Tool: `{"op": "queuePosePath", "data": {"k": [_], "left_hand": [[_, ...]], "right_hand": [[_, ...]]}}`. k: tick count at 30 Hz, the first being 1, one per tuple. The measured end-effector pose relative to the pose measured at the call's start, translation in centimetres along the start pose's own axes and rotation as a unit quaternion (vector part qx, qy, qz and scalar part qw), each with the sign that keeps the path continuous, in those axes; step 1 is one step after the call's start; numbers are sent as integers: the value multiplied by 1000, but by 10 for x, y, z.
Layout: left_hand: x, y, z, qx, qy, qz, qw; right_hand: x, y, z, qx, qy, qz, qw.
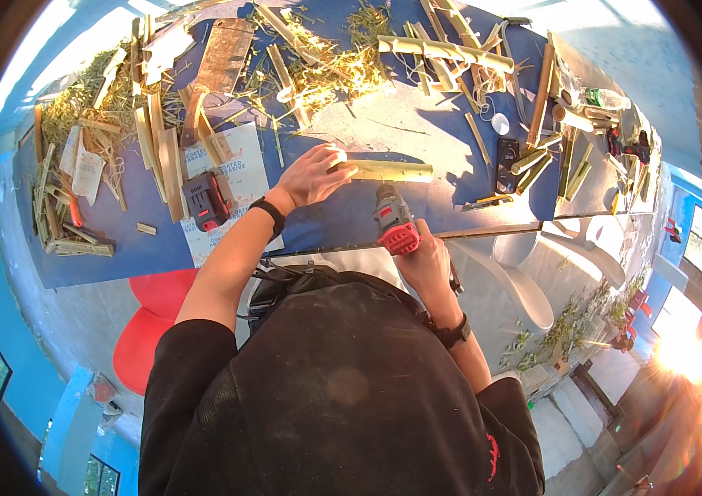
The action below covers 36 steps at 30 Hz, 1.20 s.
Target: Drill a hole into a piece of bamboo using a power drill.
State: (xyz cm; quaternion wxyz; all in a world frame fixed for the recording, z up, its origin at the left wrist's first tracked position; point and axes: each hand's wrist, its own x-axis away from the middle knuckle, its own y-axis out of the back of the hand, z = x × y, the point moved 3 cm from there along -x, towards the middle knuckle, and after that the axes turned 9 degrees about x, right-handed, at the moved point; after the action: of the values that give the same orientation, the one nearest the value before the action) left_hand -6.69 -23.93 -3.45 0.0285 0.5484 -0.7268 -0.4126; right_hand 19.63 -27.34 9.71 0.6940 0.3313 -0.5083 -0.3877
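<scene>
Split bamboo covers much of the blue counter [310,236]: long, pale strips with straight grain, and a fluffy heap of yellow-green shavings [355,59] glowing in the sun. A flat brown board [225,56] lies toward the far side, its surface scuffed and worn. To the left, a boxy battery pack [206,202] in black and red rests on a smooth white printed sheet [248,165].

The bamboo piece [396,171] being handled is in front of the person, near the counter's front edge, pointing off to the right. It is straight and slender, yellow-green, and bright along its sunlit length. The left hand [316,175] is closed over its left end, fingers curled around it. The right hand [425,263] grips the drill [393,221], a stubby grey body with a rounded red end. Its nose points at the bamboo's near edge; I can't tell whether they touch.
</scene>
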Motion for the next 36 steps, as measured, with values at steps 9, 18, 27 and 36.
{"op": "queuePosePath", "data": {"k": [9, 18, 27, 36], "left_hand": [[0, 0, 0, 5, 2, 2, 1000], [-3, 1, 0, 1, -13, 7, 1000], [-10, 5, -10, -7, -6, 18, 1000], [-22, 19, -21, 57, 70, 105, 990]], "right_hand": [[0, 6, 1, -6, -10, 9, 1000], [5, 3, -6, -72, 12, -23, 997], [19, 16, -7, -235, 34, -79, 968], [42, 3, -58, -225, 22, -175, 958]]}}
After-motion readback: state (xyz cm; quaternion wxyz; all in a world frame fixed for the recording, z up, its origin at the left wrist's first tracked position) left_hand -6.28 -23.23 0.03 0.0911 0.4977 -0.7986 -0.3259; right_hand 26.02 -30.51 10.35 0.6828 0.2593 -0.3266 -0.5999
